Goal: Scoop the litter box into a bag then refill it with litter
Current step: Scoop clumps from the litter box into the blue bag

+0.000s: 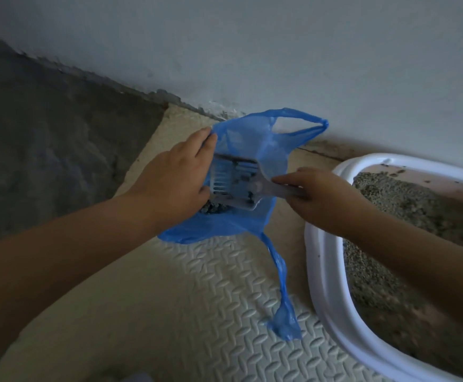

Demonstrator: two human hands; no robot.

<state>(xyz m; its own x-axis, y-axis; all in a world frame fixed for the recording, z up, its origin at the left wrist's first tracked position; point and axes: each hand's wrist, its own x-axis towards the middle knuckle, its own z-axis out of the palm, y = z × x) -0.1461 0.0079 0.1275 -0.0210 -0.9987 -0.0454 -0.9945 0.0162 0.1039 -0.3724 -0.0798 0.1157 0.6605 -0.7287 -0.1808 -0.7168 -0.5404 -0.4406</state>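
The scooping step is in hand: the left hand [175,172] pinches the side of the one blue bag [252,139], holding it open on the mat [197,299]. The right hand [321,197] is curled round the handle of the one scoop [233,186], whose head sits inside the bag's mouth with dark clumps on it. Next the scoop probably needs tipping out, then a return to the one litter box [324,271] just to the right, which has litter [390,194] in it.

A cream foam mat [197,312] with a pressed leaf pattern lies on the dark grey floor [45,147]. On the mat, the blue bag [225,224] sits under the left hand [175,175], and the white litter box [326,271] stands just right of the right hand [324,199].
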